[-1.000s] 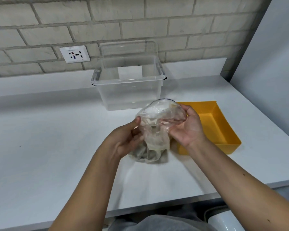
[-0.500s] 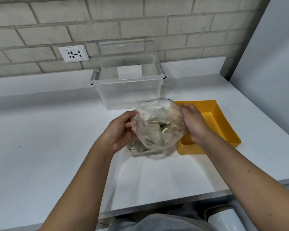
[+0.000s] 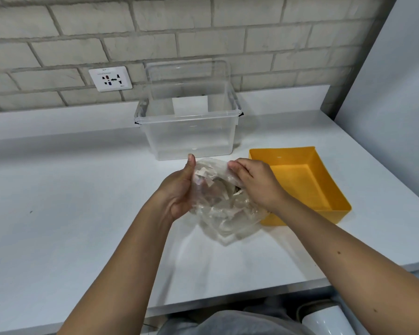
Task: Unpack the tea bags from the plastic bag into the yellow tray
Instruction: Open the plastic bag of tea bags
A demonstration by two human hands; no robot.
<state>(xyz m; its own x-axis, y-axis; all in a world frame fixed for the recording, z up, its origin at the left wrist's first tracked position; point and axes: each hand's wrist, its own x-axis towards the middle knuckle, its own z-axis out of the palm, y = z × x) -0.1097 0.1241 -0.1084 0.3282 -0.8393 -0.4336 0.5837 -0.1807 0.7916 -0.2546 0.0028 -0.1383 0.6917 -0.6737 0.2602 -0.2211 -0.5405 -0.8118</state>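
A clear plastic bag [image 3: 225, 213] holding several pale tea bags [image 3: 205, 174] rests on the white counter between my hands. My left hand [image 3: 179, 189] grips the bag's left rim, thumb pointing up. My right hand [image 3: 254, 184] pinches the right rim, its fingers curled over the plastic, and the mouth of the bag is spread wide toward me. The yellow tray [image 3: 334, 187] sits just right of the bag, empty inside, with its near left corner hidden behind my right wrist.
A clear plastic storage bin [image 3: 189, 131] stands behind the bag against the brick wall, its lid propped behind it. A wall socket [image 3: 110, 78] is left of it. A grey wall [image 3: 397, 93] bounds the counter on the right. The counter's front edge [image 3: 228, 301] runs below my forearms.
The bag came down from mid-air onto the counter. Both hands moved to its rim and pulled the mouth wider, exposing the tea bags inside.
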